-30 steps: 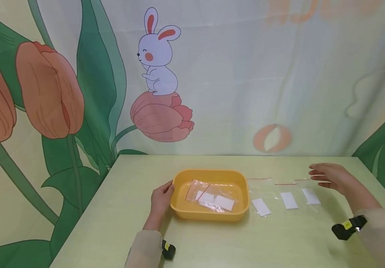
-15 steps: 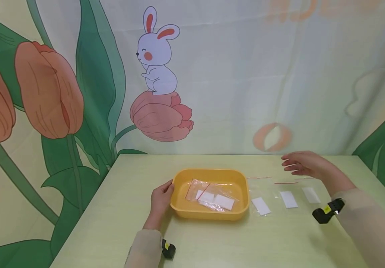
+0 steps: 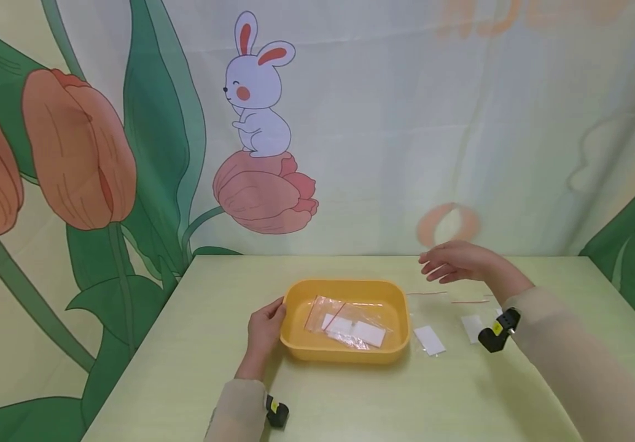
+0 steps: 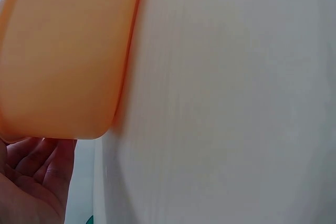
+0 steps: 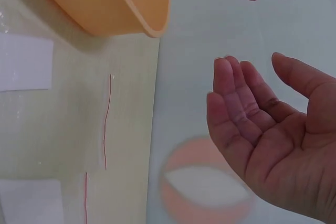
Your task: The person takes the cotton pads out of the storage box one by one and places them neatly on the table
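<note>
My left hand [image 3: 262,334] grips the left end of a yellow plastic tray [image 3: 345,355], which stands on the table. The left wrist view has the fingers [image 4: 52,174] tucked against the tray's end wall. Clear zip bags with white cards [image 3: 370,334] lie overlapping inside the tray. My right hand [image 3: 458,261] hovers over the back of the table, right of the tray, fingers loosely bent and holding nothing. Nearest it on the table lie a zip bag with a white card [image 3: 430,341] and a second zip bag [image 3: 471,328]; a third is mostly hidden by the right sleeve.
The light table [image 3: 185,368] ends at a printed curtain [image 3: 362,153] with tulips and a rabbit. Red zip strips [image 5: 107,124] mark the bags' far ends. Black wrist cameras [image 3: 497,331] sit on both sleeves.
My right hand has moved left across the back of the table from beyond the rightmost bag, its sleeve now covering most of that bag. The left hand and tray stay put.
</note>
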### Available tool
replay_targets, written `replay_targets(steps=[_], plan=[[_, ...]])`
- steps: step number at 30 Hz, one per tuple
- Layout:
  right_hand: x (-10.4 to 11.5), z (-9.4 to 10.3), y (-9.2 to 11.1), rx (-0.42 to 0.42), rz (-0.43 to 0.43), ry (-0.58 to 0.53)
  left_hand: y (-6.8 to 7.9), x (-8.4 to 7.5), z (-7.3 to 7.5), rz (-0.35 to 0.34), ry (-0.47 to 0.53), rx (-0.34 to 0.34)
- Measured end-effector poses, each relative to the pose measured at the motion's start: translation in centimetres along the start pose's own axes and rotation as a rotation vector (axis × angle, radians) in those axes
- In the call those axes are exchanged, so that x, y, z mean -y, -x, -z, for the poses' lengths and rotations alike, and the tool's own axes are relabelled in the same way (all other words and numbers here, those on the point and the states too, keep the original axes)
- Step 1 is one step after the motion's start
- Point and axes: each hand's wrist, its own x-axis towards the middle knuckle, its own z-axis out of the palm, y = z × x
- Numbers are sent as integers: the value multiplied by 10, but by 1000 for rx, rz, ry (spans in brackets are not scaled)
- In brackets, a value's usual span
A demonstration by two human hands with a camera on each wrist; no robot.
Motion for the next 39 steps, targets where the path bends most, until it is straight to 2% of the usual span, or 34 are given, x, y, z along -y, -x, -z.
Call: replay_targets(steps=[5, 17, 27, 39], plan=[[13, -7, -13, 33, -24, 48, 0, 0, 1, -18, -5, 3], [35, -29, -37, 79, -79, 58, 0, 1, 1, -15, 5, 12], [38, -51, -60, 100, -133, 32, -1, 1, 1, -17, -7, 4], [40, -78, -79, 124, -192, 58, -1, 1, 1, -8, -11, 5]])
